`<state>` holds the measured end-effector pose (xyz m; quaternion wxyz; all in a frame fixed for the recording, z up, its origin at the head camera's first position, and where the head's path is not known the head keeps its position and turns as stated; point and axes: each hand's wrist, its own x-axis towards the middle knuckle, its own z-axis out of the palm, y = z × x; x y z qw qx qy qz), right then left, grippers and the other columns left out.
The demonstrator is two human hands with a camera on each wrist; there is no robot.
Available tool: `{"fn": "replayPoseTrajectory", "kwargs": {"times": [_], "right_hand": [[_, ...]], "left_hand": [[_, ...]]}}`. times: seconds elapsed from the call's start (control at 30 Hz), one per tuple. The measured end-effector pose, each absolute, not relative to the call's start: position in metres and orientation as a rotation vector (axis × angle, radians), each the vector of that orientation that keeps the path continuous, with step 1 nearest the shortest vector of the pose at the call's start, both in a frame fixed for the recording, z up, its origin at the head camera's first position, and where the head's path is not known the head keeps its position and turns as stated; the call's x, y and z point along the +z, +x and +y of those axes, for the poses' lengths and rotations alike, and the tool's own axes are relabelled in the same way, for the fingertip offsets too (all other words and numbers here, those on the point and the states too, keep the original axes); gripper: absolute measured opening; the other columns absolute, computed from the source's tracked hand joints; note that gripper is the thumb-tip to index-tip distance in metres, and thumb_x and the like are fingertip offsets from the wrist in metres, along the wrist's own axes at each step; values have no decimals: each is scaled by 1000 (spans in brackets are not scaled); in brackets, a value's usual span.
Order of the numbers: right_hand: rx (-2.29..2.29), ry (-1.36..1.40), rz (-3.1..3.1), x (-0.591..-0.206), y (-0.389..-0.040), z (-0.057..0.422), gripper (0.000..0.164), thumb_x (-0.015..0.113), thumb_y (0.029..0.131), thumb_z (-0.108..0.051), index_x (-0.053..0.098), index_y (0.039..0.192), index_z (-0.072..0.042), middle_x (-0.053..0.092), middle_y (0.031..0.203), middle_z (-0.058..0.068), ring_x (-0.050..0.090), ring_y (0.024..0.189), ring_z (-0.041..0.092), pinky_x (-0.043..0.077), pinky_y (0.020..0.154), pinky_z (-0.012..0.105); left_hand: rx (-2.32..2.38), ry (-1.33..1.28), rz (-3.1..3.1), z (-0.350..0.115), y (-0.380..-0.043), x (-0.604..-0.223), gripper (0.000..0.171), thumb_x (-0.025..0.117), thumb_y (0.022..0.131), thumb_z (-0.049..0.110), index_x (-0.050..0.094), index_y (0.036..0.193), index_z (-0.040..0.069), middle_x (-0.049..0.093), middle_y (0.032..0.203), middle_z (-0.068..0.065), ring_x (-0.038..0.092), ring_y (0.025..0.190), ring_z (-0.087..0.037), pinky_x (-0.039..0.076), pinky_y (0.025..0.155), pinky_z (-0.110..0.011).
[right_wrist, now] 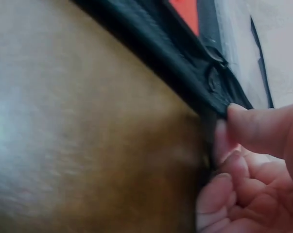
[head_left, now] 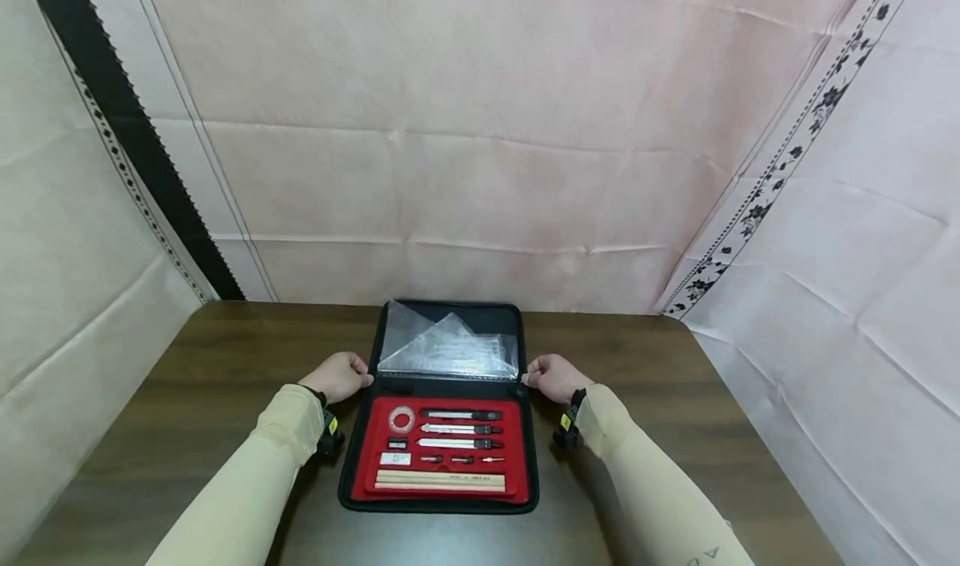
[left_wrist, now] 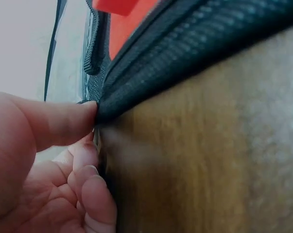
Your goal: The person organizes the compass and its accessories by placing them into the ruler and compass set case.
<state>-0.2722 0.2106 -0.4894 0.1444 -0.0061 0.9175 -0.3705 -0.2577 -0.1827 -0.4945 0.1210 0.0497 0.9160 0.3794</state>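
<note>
A black zip case (head_left: pixel 438 507) lies open on the table, a drafting set inside. Its red tray (head_left: pixel 516 441) holds a white ring (head_left: pixel 401 409), several compass-like metal tools (head_left: pixel 453 443), a white block (head_left: pixel 395 458) and wooden pencils (head_left: pixel 438 480). Clear set squares (head_left: pixel 450 345) sit in the lid pocket. My left hand (head_left: pixel 339 376) pinches the case's left edge near the hinge, thumb on top and fingers curled beneath. On the opposite side my right hand (head_left: pixel 557 378) grips the right edge the same way. In both wrist views the thumbs press the black fabric rim.
The brown wooden table (head_left: pixel 225 433) extends on both sides of the case. A pale cloth (head_left: pixel 465 174) hangs behind it, with more cloth at the left and a flower-bordered cloth (head_left: pixel 832 299) at the right.
</note>
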Motion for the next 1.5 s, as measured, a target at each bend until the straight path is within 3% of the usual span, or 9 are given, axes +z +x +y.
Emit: {"fn": "replayPoseTrajectory", "kwargs": {"times": [0.3,0.67,0.9,1.1,1.33,1.5], "right_hand": [[-1263,-61,2507,-495,-275,217,16,68,90,-12,58,103,-9,60,83,8,54,80,24,39,75,37],[-1333,-106,2463,-486,-277,219,16,66,88,-2,55,100,-2,55,77,9,52,75,26,39,68,33],[-1317,-158,2556,-491,-282,216,15,60,89,3,53,101,-4,62,80,10,60,71,23,50,65,33],[-1350,-191,2623,-492,-284,211,16,57,90,8,50,99,-3,62,82,12,63,70,22,53,65,35],[-1375,-234,2627,-494,-280,211,14,57,90,8,46,92,0,59,80,13,65,74,22,54,67,36],[-1316,-185,2662,-494,-275,217,8,60,93,1,54,93,-3,63,84,9,66,75,19,54,69,34]], "left_hand": [[1183,135,2587,-186,-257,-495,26,66,88,11,54,104,-4,52,92,-13,49,86,-28,42,72,-38],[1274,216,2587,-181,-257,-492,22,67,86,4,48,94,-1,48,79,-9,47,71,-22,38,64,-33],[1425,207,2535,-178,-259,-491,23,64,86,-4,46,100,-6,53,81,-13,58,67,-21,50,62,-33],[1582,208,2433,-178,-262,-484,48,56,95,-1,32,134,-14,53,107,-28,66,85,-29,55,74,-37],[1592,229,2385,-186,-254,-484,30,43,101,-1,44,129,-11,51,120,-28,63,101,-32,52,84,-37],[1643,235,2299,-195,-247,-488,32,34,99,-7,48,128,-11,52,122,-28,59,110,-34,49,89,-40]]}}
